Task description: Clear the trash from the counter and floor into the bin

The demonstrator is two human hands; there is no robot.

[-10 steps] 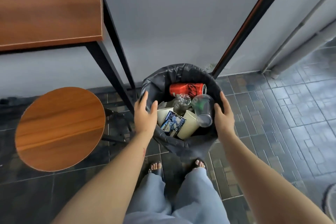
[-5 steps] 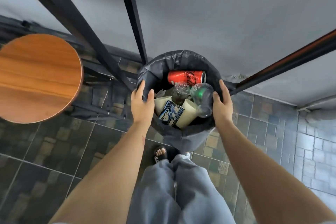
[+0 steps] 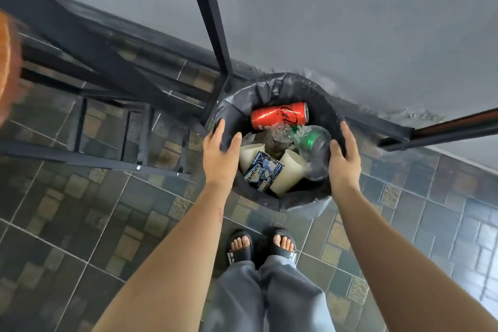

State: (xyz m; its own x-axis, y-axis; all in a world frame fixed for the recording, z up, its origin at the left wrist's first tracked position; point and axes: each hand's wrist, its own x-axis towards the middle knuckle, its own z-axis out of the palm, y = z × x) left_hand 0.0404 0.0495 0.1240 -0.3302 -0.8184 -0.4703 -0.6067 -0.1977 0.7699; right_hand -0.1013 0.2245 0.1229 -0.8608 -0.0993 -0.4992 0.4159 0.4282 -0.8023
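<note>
On either side of the bin (image 3: 272,83), my left hand (image 3: 219,155) and right hand (image 3: 345,162) still clasp its rim, now nearer the wall, trash inside, task nearly finished.

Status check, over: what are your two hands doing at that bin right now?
Left hand and right hand gripping opposite sides of the bin rim. Red can, cups, gum pack inside. Nothing in the way.
</note>
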